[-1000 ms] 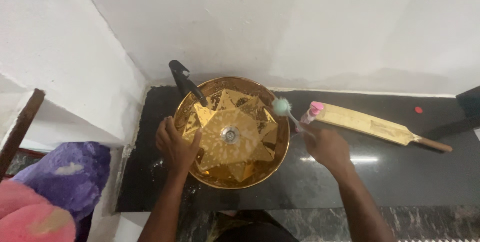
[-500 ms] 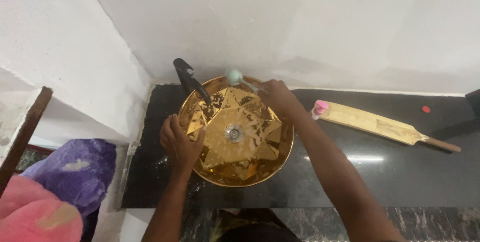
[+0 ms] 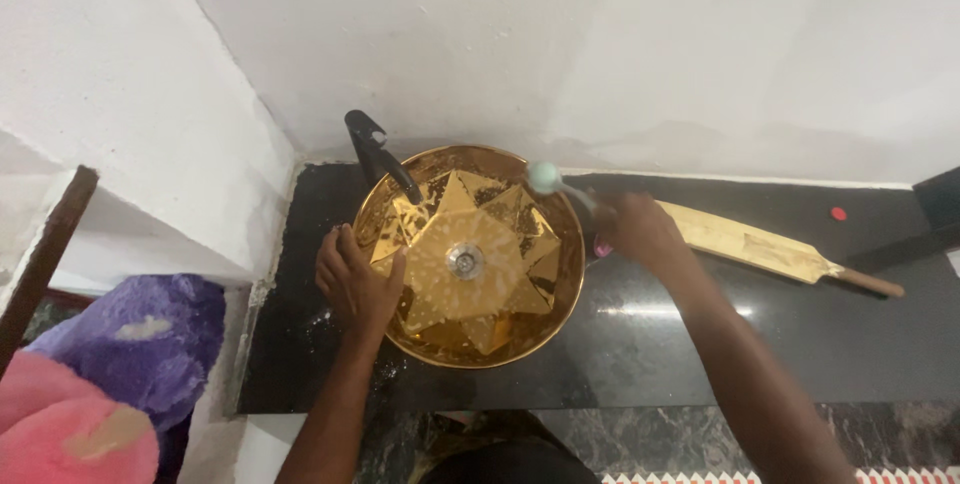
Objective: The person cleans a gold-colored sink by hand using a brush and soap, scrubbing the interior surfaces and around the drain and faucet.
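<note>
Where the right hand (image 3: 640, 229) closes around a thin brush (image 3: 560, 187), its grip hides most of the handle; only the pale green rounded head shows, above the far-right rim of the gold faceted basin (image 3: 560, 304). Left hand (image 3: 355, 284) clasps the basin's near-left rim. Beside the basin's far-left rim stands a black tap (image 3: 375, 154).

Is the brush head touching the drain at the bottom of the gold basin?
No. The pale green brush head sits up at the far rim of the gold basin, well away from the drain, held by the right hand.
</note>
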